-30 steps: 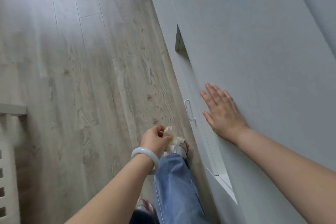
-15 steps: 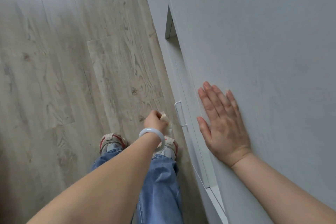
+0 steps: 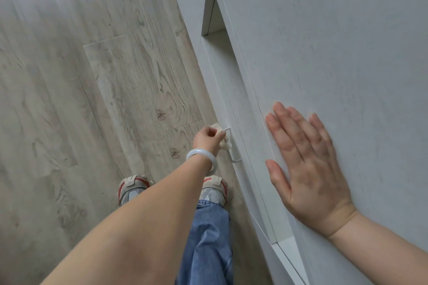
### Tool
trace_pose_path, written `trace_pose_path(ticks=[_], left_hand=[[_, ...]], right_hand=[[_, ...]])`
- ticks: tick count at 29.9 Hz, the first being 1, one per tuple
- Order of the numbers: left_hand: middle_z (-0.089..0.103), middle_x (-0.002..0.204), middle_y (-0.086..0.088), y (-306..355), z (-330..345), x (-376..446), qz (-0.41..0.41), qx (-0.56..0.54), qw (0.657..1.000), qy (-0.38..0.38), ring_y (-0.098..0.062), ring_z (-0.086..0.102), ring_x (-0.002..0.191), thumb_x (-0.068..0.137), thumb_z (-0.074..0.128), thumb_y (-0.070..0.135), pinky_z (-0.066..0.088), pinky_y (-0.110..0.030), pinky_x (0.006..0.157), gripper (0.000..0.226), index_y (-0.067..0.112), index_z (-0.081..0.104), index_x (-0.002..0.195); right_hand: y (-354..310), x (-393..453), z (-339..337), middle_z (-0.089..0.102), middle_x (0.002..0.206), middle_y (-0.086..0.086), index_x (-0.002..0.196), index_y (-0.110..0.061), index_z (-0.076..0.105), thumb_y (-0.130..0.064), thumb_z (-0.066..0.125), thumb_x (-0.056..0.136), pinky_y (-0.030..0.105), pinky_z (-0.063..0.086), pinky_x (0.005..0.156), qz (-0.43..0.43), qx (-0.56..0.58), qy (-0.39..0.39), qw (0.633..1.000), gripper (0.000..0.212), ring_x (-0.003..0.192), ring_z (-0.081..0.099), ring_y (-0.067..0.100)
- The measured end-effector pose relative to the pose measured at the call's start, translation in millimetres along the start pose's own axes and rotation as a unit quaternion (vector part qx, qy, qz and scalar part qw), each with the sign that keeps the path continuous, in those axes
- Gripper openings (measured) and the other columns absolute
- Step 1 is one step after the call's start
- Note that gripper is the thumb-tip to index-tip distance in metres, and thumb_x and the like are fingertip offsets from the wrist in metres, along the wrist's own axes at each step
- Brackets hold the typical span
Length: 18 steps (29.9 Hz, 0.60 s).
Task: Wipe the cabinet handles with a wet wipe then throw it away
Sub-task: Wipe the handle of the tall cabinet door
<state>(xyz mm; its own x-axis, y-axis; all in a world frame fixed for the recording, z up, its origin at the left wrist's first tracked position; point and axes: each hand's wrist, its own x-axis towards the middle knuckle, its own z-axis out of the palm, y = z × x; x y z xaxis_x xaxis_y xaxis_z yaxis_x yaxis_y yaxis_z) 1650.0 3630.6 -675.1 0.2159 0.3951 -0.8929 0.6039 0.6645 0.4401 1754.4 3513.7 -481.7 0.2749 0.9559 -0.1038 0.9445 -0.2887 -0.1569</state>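
Landmark: the handle (image 3: pixel 232 146), a thin white wire loop low on the cabinet (image 3: pixel 324 41) front

Left hand (image 3: pixel 208 140): fingers curled tight round the wipe (image 3: pixel 224 143), pressing it against the handle. The wipe is bunched; a tuft shows above the fist and a lobe hangs just below it, touching the handle's bar

Right hand (image 3: pixel 308 169): flat, fingers straight and spread, palm on the cabinet face, to the right of the handle and nearer the camera. It holds nothing. I read it as bracing

Handling, my judgement:
- wipe: light, soft, damp, no stiffness of its own. It takes whatever shape the fingers give it. Best wrapped round the bar and pinched from both sides, then slid along. The loose lobe may snag on the handle's end bracket
- handle: rigid, slim, likely smooth. A wet wipe should glide on it. The bar stands off the door, leaving room for fingers behind

Counts:
- handles in view: 1
- wipes: 1
- hands: 2
- bracelet (image 3: pixel 201 159): 1, on the left wrist, just below the handle
- shoes (image 3: pixel 133 188): 2, on the floor (image 3: pixel 69 76) below the handle

No bin in view, so I cannot say where the wipe goes afterwards
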Motion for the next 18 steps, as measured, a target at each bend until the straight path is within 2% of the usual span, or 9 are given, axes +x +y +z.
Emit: trace_pose_path(ticks=[2,4,7,9,10,12,14,16,18], left_hand=[[0.07,0.09,-0.013,-1.9,-3.9,2.9,-0.025,-0.089,0.995,-0.021,-0.031,0.069,0.087,0.087,0.061,0.032,0.056,-0.047,0.086,0.019,0.013,0.064,0.083],[0.067,0.099,-0.019,-1.3,-6.8,2.1,-0.041,-0.145,0.988,-0.03,-0.03,0.069,0.089,0.096,0.052,0.021,0.057,-0.041,0.082,0.019,0.007,0.063,0.088],[0.061,0.077,-0.01,-2.4,-9.6,4.6,-0.029,-0.124,0.991,-0.03,-0.015,0.063,0.062,0.093,0.054,0.008,0.056,-0.026,0.063,0.022,0.012,0.057,0.071],[0.056,0.07,-0.006,-5.2,-11.2,11.2,-0.019,-0.102,0.994,-0.037,-0.019,0.057,0.066,0.089,0.058,0.004,0.056,-0.028,0.066,0.025,0.014,0.054,0.067],[0.055,0.07,-0.006,-4.8,-13.0,13.0,-0.015,-0.101,0.994,-0.044,-0.021,0.056,0.067,0.088,0.059,0.001,0.055,-0.026,0.064,0.025,0.013,0.054,0.067],[0.054,0.073,-0.007,-5.7,-14.2,16.9,-0.011,-0.121,0.99,-0.066,-0.022,0.059,0.069,0.087,0.058,-0.005,0.059,-0.024,0.059,0.022,0.009,0.053,0.071],[0.055,0.078,-0.009,-9.1,-14.8,23.1,-0.016,-0.147,0.985,-0.09,-0.025,0.062,0.074,0.085,0.058,-0.011,0.061,-0.032,0.063,0.016,0.005,0.055,0.083],[0.054,0.084,-0.011,-10.6,-17.4,25.0,-0.021,-0.161,0.98,-0.113,-0.022,0.063,0.074,0.084,0.057,-0.014,0.061,-0.033,0.062,0.023,0.0,0.057,0.102],[0.054,0.089,-0.013,-12.8,-19.9,29.4,-0.023,-0.155,0.977,-0.144,-0.02,0.063,0.072,0.083,0.057,-0.015,0.06,-0.029,0.061,0.032,-0.006,0.058,0.113]], right_hand=[[-0.9,1.3,-0.7,0.024,0.157,0.012,0.147,-0.003,0.03,-0.028,0.046,0.093,0.055,0.022,0.115,0.003,-0.012,0.003,1.0,0.062,0.145,0.022,0.027],[-12.3,0.5,1.1,0.027,0.155,0.016,0.145,0.001,0.032,-0.021,0.051,0.091,0.054,0.021,0.116,0.018,-0.018,0.018,1.0,0.062,0.144,0.023,0.031],[-59.2,-8.1,21.6,0.031,0.152,0.017,0.141,0.001,0.039,-0.004,0.048,0.085,0.049,0.017,0.118,-0.038,0.006,0.015,0.999,0.058,0.143,0.025,0.031],[-85.6,-15.3,53.3,0.031,0.154,0.012,0.142,-0.003,0.041,-0.001,0.042,0.084,0.043,0.018,0.119,-0.034,0.046,-0.039,0.998,0.058,0.144,0.025,0.026],[-89.3,-14.5,71.5,0.03,0.155,0.01,0.143,-0.005,0.041,-0.001,0.04,0.086,0.041,0.018,0.119,0.016,0.058,-0.061,0.996,0.057,0.145,0.024,0.024],[-80.8,-5.2,102.6,0.026,0.157,0.007,0.146,-0.009,0.036,-0.006,0.036,0.092,0.038,0.017,0.118,0.187,0.072,-0.075,0.977,0.054,0.146,0.021,0.022],[-58.4,9.8,127.9,0.025,0.157,0.006,0.15,-0.013,0.028,-0.013,0.032,0.1,0.031,0.018,0.112,0.366,0.094,-0.064,0.924,0.05,0.143,0.026,0.023],[-37.0,23.0,149.2,0.027,0.156,0.01,0.15,-0.013,0.026,-0.019,0.034,0.102,0.027,0.015,0.109,0.442,0.112,-0.052,0.889,0.049,0.142,0.026,0.026],[-25.4,30.4,175.2,0.032,0.153,0.015,0.147,-0.007,0.032,-0.019,0.037,0.101,0.022,0.009,0.11,0.451,0.119,-0.009,0.885,0.048,0.14,0.028,0.029]])
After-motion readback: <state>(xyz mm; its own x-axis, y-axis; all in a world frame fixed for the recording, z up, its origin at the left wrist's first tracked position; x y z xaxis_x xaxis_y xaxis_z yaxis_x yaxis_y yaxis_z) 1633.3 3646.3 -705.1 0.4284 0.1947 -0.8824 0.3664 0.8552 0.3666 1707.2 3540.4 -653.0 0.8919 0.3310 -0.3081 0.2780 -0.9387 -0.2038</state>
